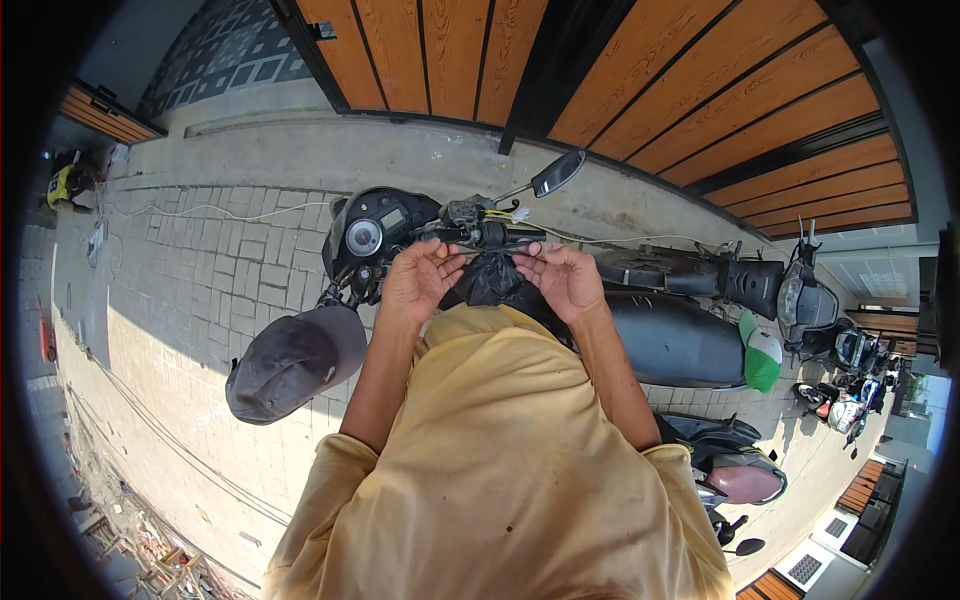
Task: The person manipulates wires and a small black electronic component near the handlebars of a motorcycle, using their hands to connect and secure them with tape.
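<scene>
My left hand and my right hand are raised in front of my chest, fingertips pinched. Between them hangs a crumpled black plastic bag, its thin upper edge pulled out sideways toward both hands. Each hand grips one end of that edge; the exact hold is partly hidden by the fingers. Just beyond the bag is the motorcycle handlebar, with a yellow cable by it. The motorcycle's round gauge lies left of my left hand.
A dark cap is at left, and a green and white cap rests at the end of the black seat. Several motorcycles stand to the right. A wooden gate is ahead. A person in yellow is far left.
</scene>
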Tool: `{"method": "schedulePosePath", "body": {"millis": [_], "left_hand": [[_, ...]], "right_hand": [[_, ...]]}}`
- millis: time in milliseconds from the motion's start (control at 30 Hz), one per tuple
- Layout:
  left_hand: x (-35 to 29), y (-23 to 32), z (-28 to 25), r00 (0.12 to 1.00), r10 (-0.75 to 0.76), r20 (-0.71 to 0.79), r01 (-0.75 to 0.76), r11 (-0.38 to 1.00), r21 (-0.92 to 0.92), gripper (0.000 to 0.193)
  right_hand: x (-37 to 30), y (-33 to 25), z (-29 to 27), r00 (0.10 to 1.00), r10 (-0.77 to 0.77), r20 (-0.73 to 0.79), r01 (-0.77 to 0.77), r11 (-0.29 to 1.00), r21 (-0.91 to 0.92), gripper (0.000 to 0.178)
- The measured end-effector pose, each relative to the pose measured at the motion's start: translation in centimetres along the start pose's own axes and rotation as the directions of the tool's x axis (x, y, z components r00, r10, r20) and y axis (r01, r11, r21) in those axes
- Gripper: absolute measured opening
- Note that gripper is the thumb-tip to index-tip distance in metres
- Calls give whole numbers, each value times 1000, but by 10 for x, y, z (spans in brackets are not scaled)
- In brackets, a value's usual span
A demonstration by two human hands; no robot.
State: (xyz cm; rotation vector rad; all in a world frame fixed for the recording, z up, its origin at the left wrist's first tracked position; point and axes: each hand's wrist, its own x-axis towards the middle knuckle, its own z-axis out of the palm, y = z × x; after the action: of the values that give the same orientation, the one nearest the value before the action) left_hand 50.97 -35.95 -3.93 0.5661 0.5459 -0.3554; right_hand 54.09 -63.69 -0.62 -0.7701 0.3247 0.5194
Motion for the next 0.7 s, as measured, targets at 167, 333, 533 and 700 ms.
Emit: {"method": "schedulePosePath", "body": {"millis": [167,333,533,700], "left_hand": [[12,8,23,978,198,64,-205,969,139,12],[46,19,32,966,166,195,-209,953,219,15],[103,28,57,988,150,21,-126,738,663,12],[148,19,69,979,187,87,-182,583,792,16]], "right_hand": [[25,11,7,995,102,12,-102,995,19,10],[60,17,-7,971,233,-53,-229,971,70,16],[98,15,0,934,178,-309,-229,964,-136,14],[123,17,2,868,0,-497,-179,933,-313,8]]}}
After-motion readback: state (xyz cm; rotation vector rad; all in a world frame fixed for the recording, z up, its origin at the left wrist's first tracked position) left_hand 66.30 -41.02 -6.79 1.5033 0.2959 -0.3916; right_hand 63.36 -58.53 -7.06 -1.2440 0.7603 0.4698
